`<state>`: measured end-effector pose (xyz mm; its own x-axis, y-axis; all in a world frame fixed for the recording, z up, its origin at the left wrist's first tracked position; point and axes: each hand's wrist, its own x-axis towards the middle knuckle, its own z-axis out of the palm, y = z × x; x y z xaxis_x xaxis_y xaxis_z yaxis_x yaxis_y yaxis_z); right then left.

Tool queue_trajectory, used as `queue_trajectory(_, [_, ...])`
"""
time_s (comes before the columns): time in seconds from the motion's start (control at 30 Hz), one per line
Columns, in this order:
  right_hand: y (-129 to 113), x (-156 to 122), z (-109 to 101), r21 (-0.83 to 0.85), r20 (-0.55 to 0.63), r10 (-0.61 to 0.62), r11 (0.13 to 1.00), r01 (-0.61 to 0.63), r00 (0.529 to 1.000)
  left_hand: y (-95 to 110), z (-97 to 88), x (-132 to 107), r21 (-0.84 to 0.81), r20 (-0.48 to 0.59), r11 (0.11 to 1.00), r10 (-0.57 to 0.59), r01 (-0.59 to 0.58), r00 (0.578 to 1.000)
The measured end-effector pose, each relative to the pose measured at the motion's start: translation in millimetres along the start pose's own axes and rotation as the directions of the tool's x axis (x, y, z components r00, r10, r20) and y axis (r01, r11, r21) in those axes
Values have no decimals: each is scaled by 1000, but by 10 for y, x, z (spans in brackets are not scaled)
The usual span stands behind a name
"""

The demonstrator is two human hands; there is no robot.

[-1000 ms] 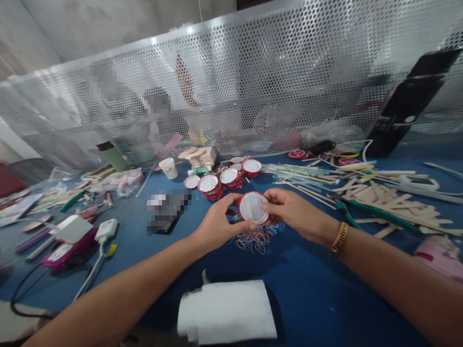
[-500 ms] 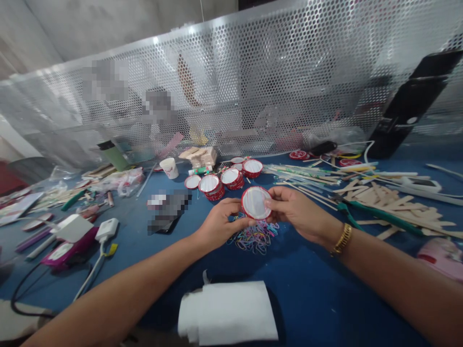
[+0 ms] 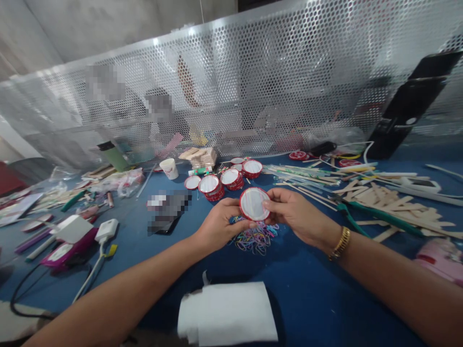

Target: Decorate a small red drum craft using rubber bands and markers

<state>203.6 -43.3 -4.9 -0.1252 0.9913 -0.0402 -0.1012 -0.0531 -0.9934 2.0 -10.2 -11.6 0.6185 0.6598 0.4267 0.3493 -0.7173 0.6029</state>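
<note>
Phone lies at nine o'clock, stack at ten. Your left hand grips the red-rimmed disc, fingers at nine, thumb near six; the disc is held at clock centre, over the bands at six. Your right hand grips it at three, thumb on the white face. Sticks lie farther out at three. Step in hand appears to be holding and checking the disc; the next move seems to call for an even two-sided grip. Against one second ago, the disc sits slightly higher, both grips looking much the same
</note>
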Motion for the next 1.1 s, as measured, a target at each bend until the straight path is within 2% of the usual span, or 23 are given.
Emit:
queue_trajectory(0.1, [-15, 1, -20, 12, 13, 5, 1000, -6, 1000, -11, 27, 12, -69, 16, 997, 24, -23, 1000])
queue_trajectory(0.17, [-26, 1, -32, 18, 28, 8, 1000, -8, 1000, -48, 58, 14, -137, 18, 991, 1, 1, 1000])
queue_trajectory(0.4, [-52, -8, -32, -30, 117, 1, 1000, 2, 993, -203, 79, 38, -358, -18, 916, -202, 183, 979])
queue_trajectory(0.47, [-53, -16, -28, -68, 157, 2, 998, 9, 988, -172, 68, 49, -433, -6, 863, -293, 261, 956])
queue_trajectory(0.6, [-43, -15, -40, -171, 234, 15, 985, 26, 972, -62, 46, 61, -611, 25, 688, -478, 392, 878])
queue_trajectory(0.7, [-25, 7, -64, -259, 266, 29, 965, 42, 964, -9, 33, 57, -664, 23, 638, -503, 389, 864])
queue_trajectory(0.83, [0, 35, -88, -350, 249, 6, 933, 84, 969, 22, 52, 42, -707, -11, 608, -520, 362, 854])
queue_trajectory(1.1, [59, 59, -123, -400, 199, -43, 908, 121, 979, 36, 119, 26, -748, -86, 581, -564, 320, 821])
